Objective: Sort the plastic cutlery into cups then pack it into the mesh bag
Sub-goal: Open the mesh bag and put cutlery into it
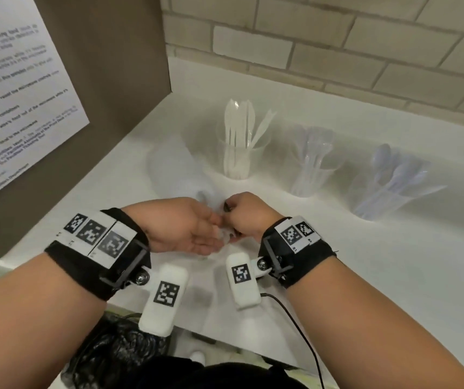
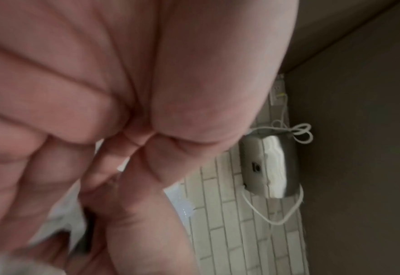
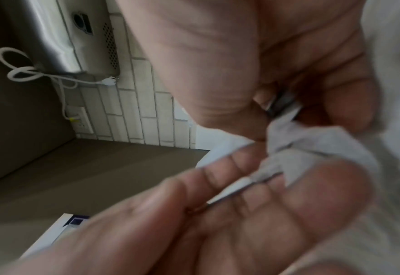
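A printed notice [image 1: 14, 88] hangs on the brown panel [image 1: 118, 66] at the far left, above the white counter [image 1: 393, 262]. Just right of the panel's foot, the white mesh bag [image 1: 174, 169] lies slack on the counter, its near end gathered up toward the hands. The left hand [image 1: 188, 226] rests palm up at the bag's near end, fingers [image 1: 211, 242] lying fairly straight and close together under the bunched fabric; the right wrist view shows a thin dark cord crossing those fingers, but blur hides whether they actually pinch it. Touching it on the right, the right hand [image 1: 243, 213] is curled, thumb and fingers [image 1: 232, 204] pinching the gathered mesh [image 3: 311, 141] together with a small dark piece at the bag's mouth. Behind the hands stand three clear cups in a row along the counter. The left cup [image 1: 239, 161] holds white knives [image 1: 239, 122] upright, just beside the bag. The middle cup [image 1: 313, 175] holds translucent forks [image 1: 313, 147]. The right cup [image 1: 377, 197] leans toward the right with clear spoons [image 1: 399, 169] fanning out of it. A tiled wall [image 1: 337, 37] runs behind the counter. In the wrist views a metal wall dispenser [image 2: 271, 165] with a white cable [image 2: 295, 210] is mounted on that tile.
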Demonstrator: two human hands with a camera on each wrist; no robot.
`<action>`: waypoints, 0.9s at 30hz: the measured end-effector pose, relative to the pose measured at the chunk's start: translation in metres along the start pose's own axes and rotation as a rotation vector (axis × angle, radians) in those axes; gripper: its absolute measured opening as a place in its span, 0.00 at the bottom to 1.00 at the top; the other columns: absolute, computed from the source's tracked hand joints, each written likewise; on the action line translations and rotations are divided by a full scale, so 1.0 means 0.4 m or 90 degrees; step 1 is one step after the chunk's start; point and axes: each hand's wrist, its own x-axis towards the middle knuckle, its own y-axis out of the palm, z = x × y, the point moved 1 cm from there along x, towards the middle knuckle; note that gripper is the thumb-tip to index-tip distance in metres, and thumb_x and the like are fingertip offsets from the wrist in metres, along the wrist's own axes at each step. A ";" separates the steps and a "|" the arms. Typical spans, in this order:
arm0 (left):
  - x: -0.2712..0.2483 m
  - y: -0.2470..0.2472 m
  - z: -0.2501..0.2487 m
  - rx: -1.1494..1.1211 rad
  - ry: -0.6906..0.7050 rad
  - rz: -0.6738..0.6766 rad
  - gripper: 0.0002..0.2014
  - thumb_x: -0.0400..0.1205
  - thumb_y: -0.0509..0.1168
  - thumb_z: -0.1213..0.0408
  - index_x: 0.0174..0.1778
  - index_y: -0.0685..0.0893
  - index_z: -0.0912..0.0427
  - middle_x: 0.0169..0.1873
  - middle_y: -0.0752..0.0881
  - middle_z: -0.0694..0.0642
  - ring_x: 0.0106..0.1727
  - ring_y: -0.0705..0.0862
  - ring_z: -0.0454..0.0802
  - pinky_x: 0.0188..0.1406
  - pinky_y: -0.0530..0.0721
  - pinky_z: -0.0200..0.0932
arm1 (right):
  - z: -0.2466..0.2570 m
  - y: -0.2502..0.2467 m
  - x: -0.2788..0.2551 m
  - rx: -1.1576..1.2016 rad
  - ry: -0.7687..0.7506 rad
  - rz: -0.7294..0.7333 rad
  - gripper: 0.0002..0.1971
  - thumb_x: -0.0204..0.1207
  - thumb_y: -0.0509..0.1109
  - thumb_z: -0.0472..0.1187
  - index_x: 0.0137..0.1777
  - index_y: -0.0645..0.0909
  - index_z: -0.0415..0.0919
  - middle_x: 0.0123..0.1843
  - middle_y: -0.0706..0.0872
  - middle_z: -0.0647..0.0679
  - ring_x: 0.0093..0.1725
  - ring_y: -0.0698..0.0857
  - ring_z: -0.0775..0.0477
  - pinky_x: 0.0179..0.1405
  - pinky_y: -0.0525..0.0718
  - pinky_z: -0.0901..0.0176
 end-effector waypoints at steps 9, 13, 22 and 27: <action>0.004 -0.061 -0.139 0.332 0.211 -0.536 0.22 0.81 0.65 0.55 0.71 0.74 0.51 0.69 0.75 0.56 0.51 0.81 0.53 0.49 0.76 0.41 | -0.061 -0.211 -0.140 -0.330 -0.100 -0.249 0.13 0.74 0.64 0.30 0.47 0.86 0.47 0.43 0.84 0.50 0.45 0.82 0.46 0.37 0.74 0.63; 0.060 -0.054 -0.120 0.458 0.075 -0.354 0.27 0.81 0.66 0.55 0.76 0.68 0.46 0.73 0.76 0.56 0.64 0.81 0.55 0.58 0.78 0.45 | -0.079 -0.278 -0.196 -0.262 -0.095 -0.323 0.14 0.76 0.65 0.30 0.41 0.84 0.51 0.38 0.82 0.51 0.35 0.79 0.49 0.35 0.73 0.64; -0.009 -0.001 -0.106 0.328 0.232 -0.011 0.35 0.63 0.72 0.32 0.62 0.84 0.47 0.56 0.87 0.53 0.58 0.86 0.52 0.62 0.83 0.48 | -0.131 -0.357 -0.233 -0.292 0.047 -0.408 0.10 0.74 0.63 0.31 0.42 0.83 0.45 0.43 0.85 0.48 0.44 0.81 0.45 0.32 0.72 0.64; 0.003 0.024 -0.128 0.274 0.323 -0.207 0.06 0.76 0.73 0.69 0.43 0.90 0.53 0.36 0.92 0.53 0.40 0.90 0.44 0.41 0.90 0.40 | -0.059 -0.308 -0.242 -0.283 -0.087 -0.348 0.13 0.73 0.69 0.38 0.55 0.86 0.50 0.62 0.86 0.53 0.61 0.83 0.51 0.59 0.80 0.59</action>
